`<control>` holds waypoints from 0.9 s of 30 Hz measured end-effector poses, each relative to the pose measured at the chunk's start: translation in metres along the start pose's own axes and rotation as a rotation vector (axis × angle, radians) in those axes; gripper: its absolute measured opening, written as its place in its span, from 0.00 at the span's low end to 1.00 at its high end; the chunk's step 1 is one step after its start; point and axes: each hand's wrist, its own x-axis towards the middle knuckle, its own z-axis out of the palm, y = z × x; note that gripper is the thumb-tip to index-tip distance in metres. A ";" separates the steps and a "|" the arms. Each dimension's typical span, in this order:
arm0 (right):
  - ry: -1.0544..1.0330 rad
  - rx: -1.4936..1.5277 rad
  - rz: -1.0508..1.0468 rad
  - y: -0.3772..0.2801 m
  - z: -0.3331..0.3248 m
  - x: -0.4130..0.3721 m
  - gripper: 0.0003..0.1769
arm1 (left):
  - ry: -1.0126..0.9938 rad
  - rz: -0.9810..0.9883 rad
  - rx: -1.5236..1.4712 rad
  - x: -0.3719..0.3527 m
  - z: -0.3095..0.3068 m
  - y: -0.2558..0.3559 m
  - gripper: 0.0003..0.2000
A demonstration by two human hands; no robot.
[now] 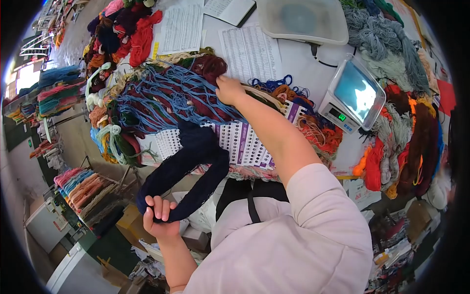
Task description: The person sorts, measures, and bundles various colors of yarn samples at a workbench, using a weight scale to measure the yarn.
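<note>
A loop of navy yarn [191,161] stretches from the table's near edge down toward my body. My left hand [160,215] is closed round its lower end, fingers wrapped over the strands. Its upper end rests on the pile and a printed chart [245,142] with purple bands. Across the table reaches my right hand [230,91], its fingers bent and closed on the edge of a maroon yarn bundle [208,67]; the fingertips are partly hidden. Beside it spreads a large heap of blue and maroon yarn [166,93].
A digital scale [350,95] with a clear tray stands at right. Printed sheets [250,51], a notebook [230,10] and a plastic box [303,20] lie at the back. Yarn skeins [389,36] crowd both sides. Racks of hanging yarn [83,191] stand at left.
</note>
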 end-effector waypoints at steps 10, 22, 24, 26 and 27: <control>0.486 0.170 -0.249 -0.029 -0.028 -0.049 0.12 | -0.124 -0.079 0.055 0.017 0.016 -0.006 0.12; 0.270 0.760 -0.414 -0.232 -0.136 -0.272 0.12 | -0.684 -0.178 0.305 0.029 0.025 0.024 0.32; 0.364 0.706 -0.438 -0.260 -0.135 -0.282 0.09 | -0.692 -0.185 0.241 0.026 0.017 0.046 0.34; 0.402 0.685 -0.399 -0.290 -0.126 -0.290 0.08 | -0.752 -0.238 0.208 0.026 0.001 0.076 0.36; 0.415 0.681 -0.366 -0.306 -0.121 -0.294 0.08 | -0.722 -0.214 0.218 0.025 -0.007 0.086 0.39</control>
